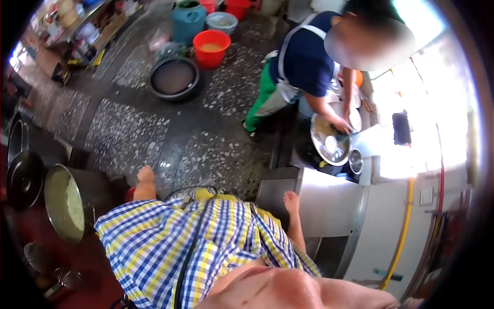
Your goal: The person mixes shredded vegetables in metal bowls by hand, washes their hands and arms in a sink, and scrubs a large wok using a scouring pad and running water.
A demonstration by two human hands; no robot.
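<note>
Out to the left of the checked apron, my left hand [145, 174] hangs over the floor, its fingers curled in and nothing seen in it. On the other side, my right hand [291, 201] is loosely closed beside a steel counter [329, 201], with nothing visible in it. Blue, white and yellow checks cover the apron [206, 242] on my body. A large steel pot [72, 203] with pale green contents stands nearest to my left hand.
At the upper right, a person [306, 56] bends over a metal basin [329, 139] with both hands at it. Across the stone floor [128, 123] are a black tub [174, 78], a red bucket [211, 49] and a blue barrel [188, 21]. Dark pots line the left edge.
</note>
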